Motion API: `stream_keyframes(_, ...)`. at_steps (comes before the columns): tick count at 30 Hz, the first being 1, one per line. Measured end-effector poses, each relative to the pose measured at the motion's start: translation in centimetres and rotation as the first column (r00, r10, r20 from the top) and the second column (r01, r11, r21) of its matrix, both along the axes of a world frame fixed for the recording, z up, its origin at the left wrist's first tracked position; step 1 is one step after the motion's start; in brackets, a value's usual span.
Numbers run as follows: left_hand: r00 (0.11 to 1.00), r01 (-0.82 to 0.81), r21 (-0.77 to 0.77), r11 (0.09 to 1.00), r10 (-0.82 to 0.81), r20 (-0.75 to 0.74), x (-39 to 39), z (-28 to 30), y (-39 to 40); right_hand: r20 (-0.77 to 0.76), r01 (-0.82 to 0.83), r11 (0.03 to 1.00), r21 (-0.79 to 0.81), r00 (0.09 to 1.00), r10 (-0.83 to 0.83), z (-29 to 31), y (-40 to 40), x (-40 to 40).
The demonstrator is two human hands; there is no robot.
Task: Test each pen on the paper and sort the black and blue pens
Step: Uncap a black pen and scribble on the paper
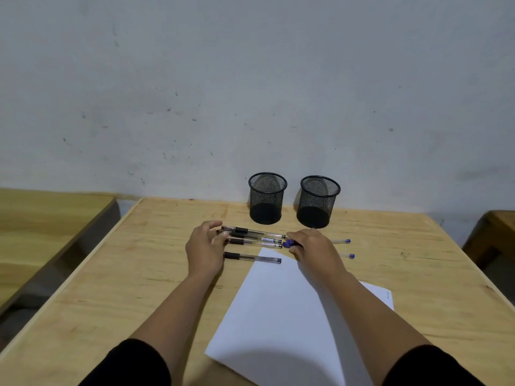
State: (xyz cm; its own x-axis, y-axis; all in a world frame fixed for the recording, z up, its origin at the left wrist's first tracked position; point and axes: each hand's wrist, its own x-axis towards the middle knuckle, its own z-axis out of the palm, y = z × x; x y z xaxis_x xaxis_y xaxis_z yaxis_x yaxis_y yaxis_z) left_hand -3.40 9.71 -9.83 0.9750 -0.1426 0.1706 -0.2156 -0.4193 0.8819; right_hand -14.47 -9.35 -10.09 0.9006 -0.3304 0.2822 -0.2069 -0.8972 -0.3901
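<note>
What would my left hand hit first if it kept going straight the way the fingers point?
Probably the black pens lying just past the left hand; its fingertips already seem to be at their grip ends, though contact is hard to judge.

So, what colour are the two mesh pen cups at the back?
Black, both the left cup and the right cup, seen in the head view.

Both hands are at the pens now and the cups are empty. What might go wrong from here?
1. The black pens lie bunched by the left hand; its fingers may nudge several and roll them.
2. The right hand covers most of the blue pens, so a pick could catch two.
3. The two mesh cups look alike and unmarked, so colours might get mixed.
</note>
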Motion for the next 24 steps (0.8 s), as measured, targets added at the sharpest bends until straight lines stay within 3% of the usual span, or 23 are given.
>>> stream_keyframes(8,0.979,0.162,0.097,0.982,-0.173,0.11,-0.6,-0.5,3.0,0.188,-0.054,0.994,0.092,0.981,0.036,-0.2,2.8,-0.2)
stream_keyframes(12,0.945,0.266,0.254,0.93,-0.304,0.123,-0.7,-0.5,3.9,0.106,-0.111,0.98,0.165,0.99,0.094,0.1,4.0,0.1)
stream_keyframes(17,0.93,0.284,0.311,0.907,-0.339,0.141,-0.9,-0.5,4.0,0.014,-0.143,0.987,0.079,0.99,0.142,0.0,4.9,0.1)
stream_keyframes(20,0.942,0.25,0.251,0.935,-0.295,0.159,-1.0,-0.3,3.8,0.103,-0.08,0.966,0.246,0.993,0.056,0.9,5.2,0.2)
stream_keyframes(22,0.949,0.229,0.167,0.959,-0.258,0.181,-1.3,0.0,3.7,0.184,-0.058,0.844,0.534,0.982,-0.049,2.1,5.1,0.1)
stream_keyframes(24,0.953,0.227,0.079,0.971,-0.238,0.186,-2.0,0.8,3.3,0.226,-0.116,0.575,0.81,0.966,-0.123,3.0,5.1,0.0)
